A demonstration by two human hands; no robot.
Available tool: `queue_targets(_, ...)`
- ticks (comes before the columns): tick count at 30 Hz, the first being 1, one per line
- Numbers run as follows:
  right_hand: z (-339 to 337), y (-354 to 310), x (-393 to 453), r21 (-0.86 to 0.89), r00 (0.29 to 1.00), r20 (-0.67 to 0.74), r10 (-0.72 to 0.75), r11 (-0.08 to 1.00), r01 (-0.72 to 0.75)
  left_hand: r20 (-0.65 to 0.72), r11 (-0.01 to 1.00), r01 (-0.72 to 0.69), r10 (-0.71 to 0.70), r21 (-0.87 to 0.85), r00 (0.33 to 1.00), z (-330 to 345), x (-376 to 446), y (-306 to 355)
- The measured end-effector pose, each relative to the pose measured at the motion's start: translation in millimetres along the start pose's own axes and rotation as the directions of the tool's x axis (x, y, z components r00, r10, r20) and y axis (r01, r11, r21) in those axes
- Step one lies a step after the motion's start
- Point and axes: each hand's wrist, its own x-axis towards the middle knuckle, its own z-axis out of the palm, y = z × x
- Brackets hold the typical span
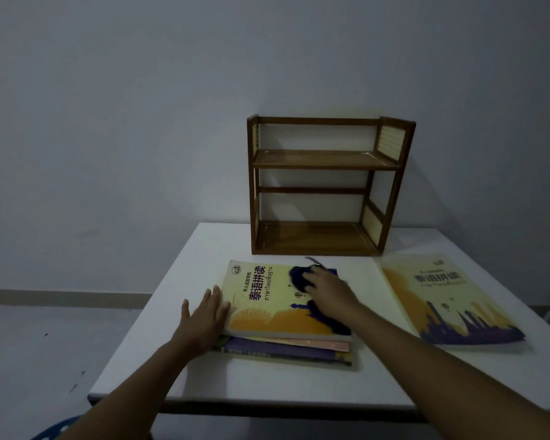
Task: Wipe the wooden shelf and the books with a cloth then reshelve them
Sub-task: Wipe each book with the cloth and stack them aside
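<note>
A two-tier wooden shelf (326, 185) stands bare at the back of the white table (267, 382). In front of it lies a stack of books; the top one is a yellow book (261, 306) with a purple skyline. My right hand (327, 292) presses a dark blue cloth (299, 279) onto this cover, fingers partly curled over the cloth. My left hand (204, 315) lies flat with straight fingers against the stack's left edge. A second yellow book (448, 300) of the same design lies apart on the table at the right.
Under the top book are a pink-edged book (311, 343) and a purple one (277, 352). The table's front edge runs close to me. A blue chair part (56, 428) shows at the bottom left. Grey floor lies to the left, a plain wall behind.
</note>
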Motion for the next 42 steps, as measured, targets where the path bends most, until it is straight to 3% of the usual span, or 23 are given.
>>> queue_targets(4,-10.5,27.0,-14.7,-0.037,0.996,0.001,0.085,0.996,-0.085,0.033,0.992,-0.038,0.034,0.121,0.999,-5.0,-1.3,3.3)
queue_targets(6,-9.4,27.4,-16.8,-0.059,0.997,-0.012,0.076,0.995,-0.077,-0.027,0.992,-0.030,0.034,0.125,0.999,-12.2,-1.0,6.5)
queue_targets(8,-9.4,27.6,-16.9,-0.040,0.996,-0.016,0.085,0.996,-0.086,-0.146,0.957,-0.121,0.164,0.265,0.976,-19.0,-2.4,12.6)
queue_targets(10,-8.3,29.5,-16.2,-0.006,0.996,-0.010,0.089,0.996,-0.089,-0.214,0.898,-0.282,0.365,0.339,0.906,-22.6,-5.5,27.2)
queue_targets(14,-4.8,35.0,-12.7,0.107,0.991,0.012,0.135,0.985,-0.136,-0.025,0.815,-0.439,0.483,0.378,0.875,-25.6,-8.3,53.3)
queue_targets(19,-9.9,46.7,-13.0,0.215,0.989,-0.018,0.145,0.967,-0.138,-0.014,0.565,-0.596,0.732,0.570,0.681,-28.2,7.0,44.9)
queue_targets(28,-20.7,99.6,-27.6,0.395,0.931,-0.051,0.361,0.863,-0.314,0.078,0.255,-0.614,0.884,0.747,0.461,-26.2,16.1,43.8)
queue_targets(31,-18.1,114.0,-38.2,0.370,0.910,-0.020,0.415,0.848,-0.379,0.026,0.301,-0.605,0.882,0.737,0.471,-32.6,15.2,49.6)
queue_targets(33,-14.8,120.4,-41.1,0.363,0.911,-0.015,0.412,0.851,-0.379,-0.080,0.445,-0.573,0.832,0.689,0.549,-52.7,14.4,66.9)
queue_targets(37,-14.4,124.1,-39.5,0.355,0.915,-0.021,0.402,0.859,-0.369,-0.339,0.808,-0.431,0.569,0.402,0.749,-116.9,29.3,113.9)
queue_targets(40,-15.8,124.9,-37.0,0.358,0.910,0.001,0.415,0.850,-0.387,-0.404,0.933,-0.297,0.356,0.203,0.843,-162.9,41.9,132.1)
queue_targets(42,-16.5,125.3,-36.4,0.364,0.907,0.006,0.420,0.844,-0.393,-0.404,0.963,-0.268,0.240,-0.012,0.883,-176.2,45.1,134.2)
